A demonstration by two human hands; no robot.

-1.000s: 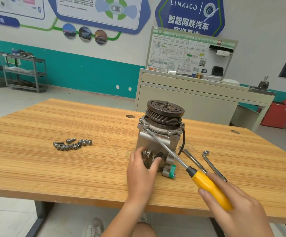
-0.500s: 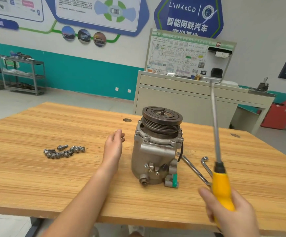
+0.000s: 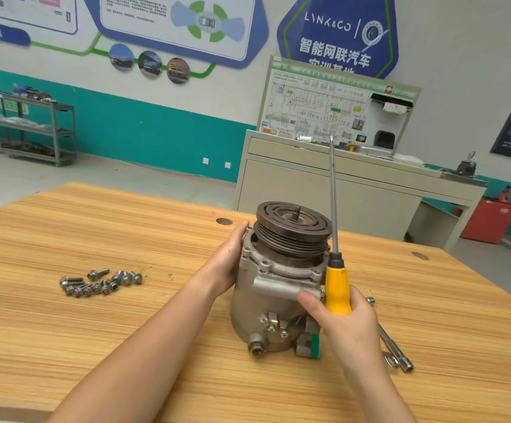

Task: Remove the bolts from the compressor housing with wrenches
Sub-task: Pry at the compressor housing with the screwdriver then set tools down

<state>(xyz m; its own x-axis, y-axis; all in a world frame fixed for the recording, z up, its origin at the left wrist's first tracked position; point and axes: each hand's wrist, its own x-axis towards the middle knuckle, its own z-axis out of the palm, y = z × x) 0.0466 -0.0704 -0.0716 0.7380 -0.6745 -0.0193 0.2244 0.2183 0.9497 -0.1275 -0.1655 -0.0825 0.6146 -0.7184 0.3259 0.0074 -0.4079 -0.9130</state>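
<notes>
Centrally, one compressor housing (image 3: 272, 300) stands upright on the wooden table (image 3: 95, 346). The left hand (image 3: 226, 261) lies flat on its left side, fingers straight. The right hand (image 3: 345, 325) grips one yellow-handled screwdriver (image 3: 336, 288), shaft up. Roughly a dozen loose bolts (image 3: 101, 282) lie well left, two wrenches (image 3: 397, 352) right. Workshop, teal-banded wall (image 3: 156, 132).

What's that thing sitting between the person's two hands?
In the head view, the compressor stands between them: the left hand rests against its side, the right hand grips a yellow-handled screwdriver beside it.

You face a matt cast-metal compressor housing (image 3: 266, 303) on a grained wood table (image 3: 95, 239). Your screwdriver (image 3: 336, 288) has a glossy yellow plastic handle. The bolts (image 3: 100, 282) look shiny steel.
</notes>
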